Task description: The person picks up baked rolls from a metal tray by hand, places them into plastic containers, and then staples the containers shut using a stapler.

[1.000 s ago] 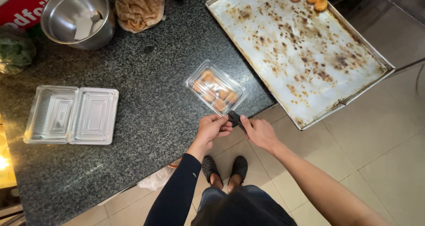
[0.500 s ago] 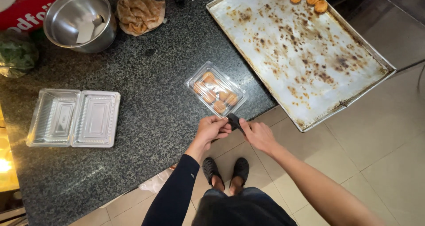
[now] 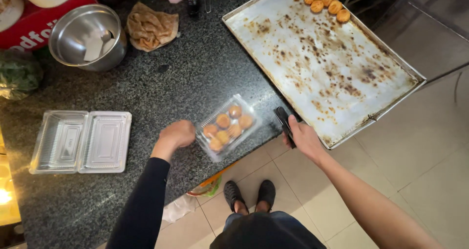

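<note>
Hands at counter: left hand [image 3: 177, 134] grips clear pastry box [image 3: 227, 127] w/ closed fingers; right hand [image 3: 305, 137] clasps black stapler [image 3: 284, 125].

The left hand [image 3: 177, 134] comes out of a long black sleeve [image 3: 141, 205]. The right hand [image 3: 305, 137] and forearm are bare. Below: blue jeans [image 3: 264, 229] and 2 black sandals [image 3: 249, 194].

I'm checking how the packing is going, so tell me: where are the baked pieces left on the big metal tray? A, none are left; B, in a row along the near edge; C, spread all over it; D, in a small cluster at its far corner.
D: the round golden pastries sit bunched at the far corner of the stained baking tray, whose remaining surface shows only brown marks.
</note>
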